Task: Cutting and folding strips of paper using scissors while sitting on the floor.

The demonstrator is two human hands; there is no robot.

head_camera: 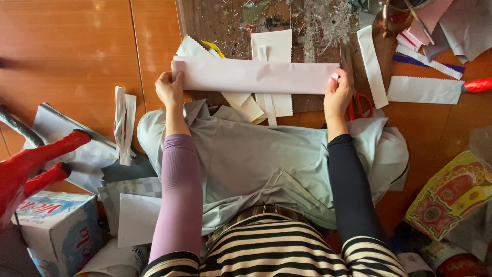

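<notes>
In the head view, the person holds a long pale pink paper strip (254, 76) flat and horizontal, one hand at each end. The left hand (169, 88) closes its fingers (165, 78) narrowly on the left end of the strip, the thumb pressed near the edge. The right hand (336, 95) grips the right end in the same way, with its fingers (342, 77) curled around the edge of the paper. The strip lies over a dark, scratched cutting board (287, 23), and several white paper pieces (271, 46) with zigzag edges lie under it. Red-handled scissors (360, 105) rest just beside the right hand. A grey cloth (256, 159) covers the lap of the person, below the forearms. More white strips (424, 89) lie on the wooden floor (66, 51) to the right, well apart from the hands. On the left stand a red frame (31, 164) and a cardboard box (56, 225).
</notes>
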